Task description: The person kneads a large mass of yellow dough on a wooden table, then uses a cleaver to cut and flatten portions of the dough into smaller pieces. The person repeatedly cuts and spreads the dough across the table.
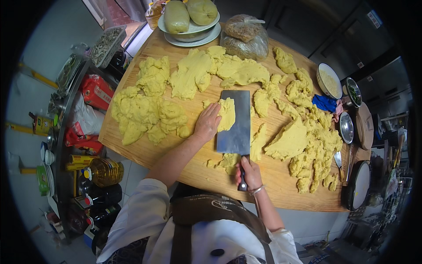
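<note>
My right hand (250, 174) grips the dark handle of a broad cleaver (242, 132), whose flat blade points away from me over the wooden board. A piece of yellow dough (227, 114) lies on the blade's left part. My left hand (208, 122) has its fingers stretched out, their tips against that piece's left edge. Around the blade, more yellow dough lies on the board: a lumpy mound (135, 112) at left, flattened sheets (244, 71) beyond, and a large heap (316, 145) at right. A small scrap (229, 162) sits below the blade, near my right hand.
Stacked plates (193, 39) with wrapped lumps and plastic bags of brown food (245, 39) stand along the far edge. At right are a bowl of crumbs (329, 81), a blue cloth (324, 103), a metal ladle (346, 127) and a small knife (338, 160). A shelf (66, 132) holds packages at left.
</note>
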`<state>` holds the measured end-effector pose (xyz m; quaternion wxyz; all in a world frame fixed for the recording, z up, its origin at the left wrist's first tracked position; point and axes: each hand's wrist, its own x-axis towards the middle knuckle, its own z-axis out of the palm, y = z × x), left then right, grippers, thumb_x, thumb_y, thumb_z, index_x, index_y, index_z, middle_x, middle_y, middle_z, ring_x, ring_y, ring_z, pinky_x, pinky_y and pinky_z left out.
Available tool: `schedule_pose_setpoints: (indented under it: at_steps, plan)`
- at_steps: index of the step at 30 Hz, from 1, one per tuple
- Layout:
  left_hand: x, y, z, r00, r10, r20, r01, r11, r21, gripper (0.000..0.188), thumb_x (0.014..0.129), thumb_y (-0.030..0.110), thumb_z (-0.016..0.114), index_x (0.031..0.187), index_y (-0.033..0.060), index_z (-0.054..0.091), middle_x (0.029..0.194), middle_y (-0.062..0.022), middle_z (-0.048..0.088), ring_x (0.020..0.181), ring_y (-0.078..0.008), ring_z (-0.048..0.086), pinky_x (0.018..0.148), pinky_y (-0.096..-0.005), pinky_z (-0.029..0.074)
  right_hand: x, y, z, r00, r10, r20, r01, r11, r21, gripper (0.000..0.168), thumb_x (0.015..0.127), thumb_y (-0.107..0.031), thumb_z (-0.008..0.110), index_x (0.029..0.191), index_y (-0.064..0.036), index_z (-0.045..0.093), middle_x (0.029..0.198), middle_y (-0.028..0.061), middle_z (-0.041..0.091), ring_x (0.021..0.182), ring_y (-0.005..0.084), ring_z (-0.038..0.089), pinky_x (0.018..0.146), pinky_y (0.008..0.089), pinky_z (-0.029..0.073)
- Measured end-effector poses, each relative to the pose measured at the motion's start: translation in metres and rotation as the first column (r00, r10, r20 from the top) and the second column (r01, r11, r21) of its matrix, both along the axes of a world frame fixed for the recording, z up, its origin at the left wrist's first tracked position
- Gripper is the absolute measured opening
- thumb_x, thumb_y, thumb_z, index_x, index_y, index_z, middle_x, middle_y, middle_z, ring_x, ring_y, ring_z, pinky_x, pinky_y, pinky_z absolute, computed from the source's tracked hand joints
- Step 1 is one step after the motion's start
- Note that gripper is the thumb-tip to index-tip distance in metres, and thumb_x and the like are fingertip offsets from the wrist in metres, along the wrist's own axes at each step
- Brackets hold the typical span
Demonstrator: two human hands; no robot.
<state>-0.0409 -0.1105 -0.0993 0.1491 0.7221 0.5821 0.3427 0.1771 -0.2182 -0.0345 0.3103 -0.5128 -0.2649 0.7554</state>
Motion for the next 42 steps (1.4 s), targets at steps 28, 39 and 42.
schedule_pose_setpoints:
  at_steps: [28, 39, 42]
  plan:
    - [-0.005, -0.005, 0.002, 0.977, 0.036, 0.210, -0.042, 0.999, 0.025, 0.035, 0.086, 0.008, 0.046, 0.118, -0.0072, 0.047, 0.127, -0.0233, 0.045, 0.120, -0.0354, 0.041, 0.102, -0.0358, 0.034, -0.047, -0.010, 0.016, 0.977, 0.018, 0.212, -0.030, 0.998, 0.051, 0.029, 0.093, -0.028, 0.047, 0.079, -0.003, 0.046, 0.054, 0.0067, 0.051, 0.037, 0.0148, 0.047, 0.034, 0.0275, 0.041]
    - [-0.013, -0.006, -0.005, 0.958, 0.070, 0.279, -0.068, 0.998, -0.017, 0.031, 0.086, 0.006, 0.045, 0.115, -0.0029, 0.053, 0.121, -0.0208, 0.051, 0.114, -0.0321, 0.048, 0.098, -0.0333, 0.038, -0.058, -0.029, 0.018, 0.978, 0.029, 0.205, -0.046, 0.996, 0.078, 0.028, 0.092, -0.026, 0.048, 0.080, -0.001, 0.047, 0.052, 0.0051, 0.050, 0.036, 0.0128, 0.046, 0.034, 0.0267, 0.040]
    - [-0.022, -0.002, 0.003, 0.939, 0.081, 0.335, -0.039, 0.991, -0.129, 0.038, 0.088, 0.016, 0.048, 0.121, -0.0021, 0.048, 0.126, -0.0215, 0.047, 0.117, -0.0325, 0.045, 0.099, -0.0352, 0.036, -0.080, -0.010, 0.037, 0.964, 0.008, 0.265, -0.041, 0.992, 0.117, 0.026, 0.091, -0.023, 0.050, 0.077, -0.001, 0.046, 0.054, 0.0047, 0.051, 0.037, 0.0120, 0.047, 0.035, 0.0272, 0.040]
